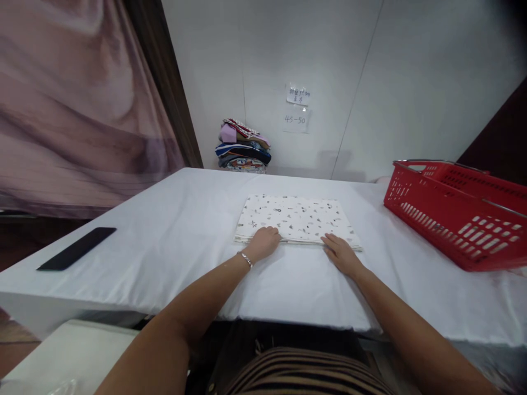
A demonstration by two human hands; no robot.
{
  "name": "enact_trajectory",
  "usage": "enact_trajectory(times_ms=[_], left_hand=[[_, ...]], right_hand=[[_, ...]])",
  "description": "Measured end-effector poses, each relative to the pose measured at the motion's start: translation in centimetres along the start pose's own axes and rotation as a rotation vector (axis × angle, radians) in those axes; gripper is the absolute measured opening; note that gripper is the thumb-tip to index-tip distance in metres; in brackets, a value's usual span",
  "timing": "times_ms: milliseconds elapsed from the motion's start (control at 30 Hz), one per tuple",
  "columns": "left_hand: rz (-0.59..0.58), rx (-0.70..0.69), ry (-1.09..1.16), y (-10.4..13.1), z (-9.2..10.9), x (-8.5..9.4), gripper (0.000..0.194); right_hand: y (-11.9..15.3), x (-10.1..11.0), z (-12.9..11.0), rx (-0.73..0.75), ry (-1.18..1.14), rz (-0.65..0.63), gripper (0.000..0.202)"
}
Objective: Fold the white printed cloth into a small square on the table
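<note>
A folded white cloth with a small scattered print lies flat on the white-covered table in front of me. At its near edge, left of the middle, my left hand has its fingers curled down over the layers and closed on them. My right hand rests by the near edge further right, fingers stretched out and touching the cloth. Layered folds show along the near edge. What is under my left fingertips is hidden.
A red plastic basket with metal handles stands at the table's right. On the left lies a flat black board. Folded clothes are stacked at the back, by a wall with paper notes. A pinkish curtain hangs far left.
</note>
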State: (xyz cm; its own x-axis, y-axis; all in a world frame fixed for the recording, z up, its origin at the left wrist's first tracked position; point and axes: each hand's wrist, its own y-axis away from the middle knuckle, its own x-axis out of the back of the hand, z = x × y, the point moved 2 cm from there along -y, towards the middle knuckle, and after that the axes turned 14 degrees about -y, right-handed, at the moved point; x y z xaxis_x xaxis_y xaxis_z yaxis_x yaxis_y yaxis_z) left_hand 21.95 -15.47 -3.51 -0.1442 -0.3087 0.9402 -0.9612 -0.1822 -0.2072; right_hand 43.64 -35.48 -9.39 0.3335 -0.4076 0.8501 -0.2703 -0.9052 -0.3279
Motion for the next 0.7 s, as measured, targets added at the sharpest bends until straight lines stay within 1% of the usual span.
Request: enact_trajectory(times_ms=[133, 300, 467, 600, 700], left_hand=[[-0.018, -0.008, -0.041, -0.1, 0.1, 0.2, 0.020], [-0.014, 0.003, -0.088, -0.3, -0.5, 0.4, 0.019], [0.013, 0.003, -0.066, 0.2, -0.5, -0.2, 0.016], [0.032, 0.058, -0.031, 0.5, -0.2, -0.6, 0.017], [0.017, 0.067, -0.032, 0.5, -0.1, -0.8, 0.017]], right_hand=[[0.0, -0.1, 0.1, -0.003, -0.001, 0.000, 0.044], [0.0, 0.0, 0.0, -0.002, -0.004, 0.012, 0.043], [0.0, 0.1, -0.2, -0.009, -0.001, -0.002, 0.044], [-0.2, 0.6, -0.6, -0.041, -0.004, -0.049, 0.044], [-1.1, 1.0, -1.7, -0.088, 0.001, -0.087, 0.047]])
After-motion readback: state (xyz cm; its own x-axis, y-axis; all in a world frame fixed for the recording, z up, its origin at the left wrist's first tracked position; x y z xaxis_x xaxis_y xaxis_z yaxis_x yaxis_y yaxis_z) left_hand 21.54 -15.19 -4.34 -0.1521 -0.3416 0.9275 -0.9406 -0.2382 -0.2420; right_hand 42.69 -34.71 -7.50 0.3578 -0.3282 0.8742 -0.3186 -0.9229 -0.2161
